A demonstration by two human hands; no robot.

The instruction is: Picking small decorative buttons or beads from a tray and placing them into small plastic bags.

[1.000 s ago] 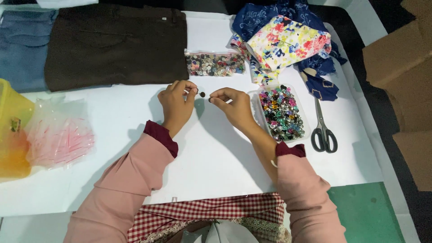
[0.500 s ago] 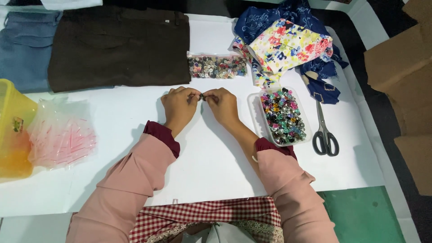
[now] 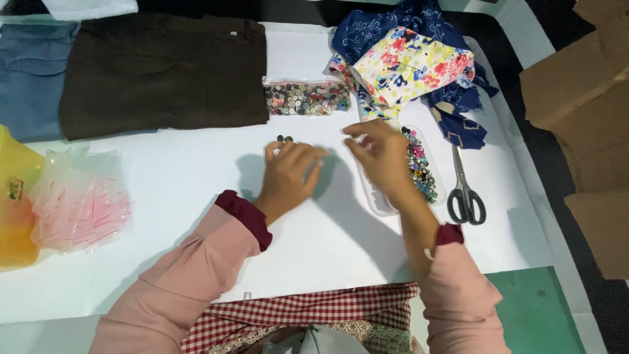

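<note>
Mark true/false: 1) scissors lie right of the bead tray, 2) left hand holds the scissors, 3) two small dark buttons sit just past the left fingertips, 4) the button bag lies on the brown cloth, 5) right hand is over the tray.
1. True: the scissors lie right of the bead tray.
2. False: the left hand rests on the white sheet, away from them.
3. True: buttons.
4. False: the button bag lies on the sheet beside the brown cloth.
5. True: right hand.
</note>
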